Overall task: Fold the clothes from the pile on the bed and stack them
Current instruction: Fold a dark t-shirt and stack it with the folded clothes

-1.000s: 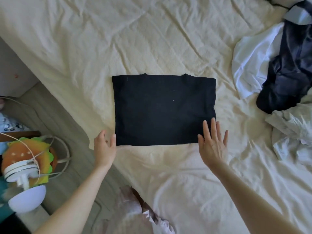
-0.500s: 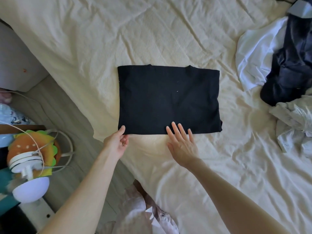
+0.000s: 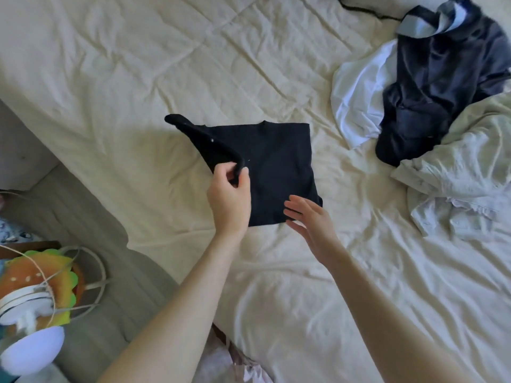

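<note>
A black folded garment lies in the middle of the cream bed sheet. My left hand pinches its near left corner and holds it lifted, so the left side is turned up and over toward the right. My right hand rests flat with straight fingers at the garment's near right edge. The pile of unfolded clothes sits at the right: a white piece, a dark navy piece and pale crumpled pieces.
The bed's left edge runs diagonally, with grey floor beyond it. A burger-shaped cushion, a white lamp and cords stand at lower left. A black cord lies near the bed's top right.
My left hand took the garment's near left corner and lifted it rightward, folding the left side over. My right hand shifted right along the near edge.
</note>
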`<action>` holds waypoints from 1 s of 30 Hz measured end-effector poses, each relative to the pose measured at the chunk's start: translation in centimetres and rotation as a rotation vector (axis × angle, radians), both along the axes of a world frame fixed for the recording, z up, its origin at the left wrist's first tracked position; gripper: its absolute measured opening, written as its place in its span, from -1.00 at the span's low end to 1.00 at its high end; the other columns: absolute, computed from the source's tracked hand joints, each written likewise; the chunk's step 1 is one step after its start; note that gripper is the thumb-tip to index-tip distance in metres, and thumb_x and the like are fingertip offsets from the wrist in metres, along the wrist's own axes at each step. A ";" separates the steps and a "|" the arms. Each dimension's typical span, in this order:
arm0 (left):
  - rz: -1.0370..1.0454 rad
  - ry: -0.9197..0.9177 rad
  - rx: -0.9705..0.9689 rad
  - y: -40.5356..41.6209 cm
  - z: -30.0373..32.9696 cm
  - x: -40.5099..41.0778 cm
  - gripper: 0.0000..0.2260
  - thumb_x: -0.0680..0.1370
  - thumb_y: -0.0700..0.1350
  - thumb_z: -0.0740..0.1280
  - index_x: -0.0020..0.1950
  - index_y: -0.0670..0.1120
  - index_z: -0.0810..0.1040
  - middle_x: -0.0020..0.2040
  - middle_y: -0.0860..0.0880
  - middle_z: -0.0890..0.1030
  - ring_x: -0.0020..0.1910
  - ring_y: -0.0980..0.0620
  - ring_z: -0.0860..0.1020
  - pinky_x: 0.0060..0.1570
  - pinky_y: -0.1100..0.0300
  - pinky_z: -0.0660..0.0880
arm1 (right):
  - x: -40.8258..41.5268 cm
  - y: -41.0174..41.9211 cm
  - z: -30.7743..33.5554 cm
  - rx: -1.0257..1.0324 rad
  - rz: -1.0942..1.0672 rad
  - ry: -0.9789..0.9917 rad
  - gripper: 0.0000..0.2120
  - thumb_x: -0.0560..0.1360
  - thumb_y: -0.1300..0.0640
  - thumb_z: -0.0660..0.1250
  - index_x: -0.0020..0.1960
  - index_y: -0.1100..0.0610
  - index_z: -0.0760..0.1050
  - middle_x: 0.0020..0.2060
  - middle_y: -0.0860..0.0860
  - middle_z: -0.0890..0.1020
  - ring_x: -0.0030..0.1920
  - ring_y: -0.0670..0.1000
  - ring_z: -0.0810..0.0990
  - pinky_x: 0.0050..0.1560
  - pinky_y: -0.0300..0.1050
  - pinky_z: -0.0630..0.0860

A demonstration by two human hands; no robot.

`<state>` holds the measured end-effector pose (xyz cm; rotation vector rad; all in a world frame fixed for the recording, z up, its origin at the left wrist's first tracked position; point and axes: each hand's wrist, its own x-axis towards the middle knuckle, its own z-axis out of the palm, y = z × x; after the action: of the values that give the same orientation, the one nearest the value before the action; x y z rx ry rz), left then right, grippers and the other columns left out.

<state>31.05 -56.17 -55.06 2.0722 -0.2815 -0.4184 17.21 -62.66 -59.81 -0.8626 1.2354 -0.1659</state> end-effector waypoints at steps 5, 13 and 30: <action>-0.560 -0.228 0.156 -3.9 -2.7 -6.1 -0.82 0.58 -0.15 0.28 0.14 -0.18 0.51 0.09 -0.07 0.59 0.06 0.01 0.53 -0.02 0.24 0.45 | -3.4 -3.9 -0.7 0.023 -0.206 -0.057 -0.79 0.61 0.03 0.18 0.03 0.09 0.55 -0.01 0.03 0.68 0.01 -0.02 0.66 0.00 -0.12 0.58; -0.903 -0.436 0.632 0.7 -7.5 -6.7 -0.58 0.50 -0.32 0.28 0.36 -0.10 0.42 0.41 -0.14 0.35 0.40 -0.13 0.29 0.33 0.01 0.24 | -2.8 -5.6 -2.7 -0.129 -0.035 0.269 -0.75 0.52 0.18 0.32 0.18 0.24 0.52 -0.02 0.10 0.65 -0.06 0.05 0.64 0.02 -0.06 0.60; -1.161 -0.473 0.706 5.0 -8.1 -1.1 -0.36 0.49 -0.54 0.11 0.52 -0.15 0.12 0.54 -0.08 0.11 0.53 0.01 0.05 0.42 0.23 0.16 | -3.4 -4.9 -4.2 0.090 -0.096 0.231 -0.87 0.48 0.30 0.36 -0.18 0.21 0.42 -0.23 0.08 0.51 -0.24 0.02 0.48 -0.13 -0.15 0.50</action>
<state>29.91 -51.21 -63.15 2.4686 -1.8815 -0.7658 13.80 -67.55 -64.01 -0.7598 1.4900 -0.0882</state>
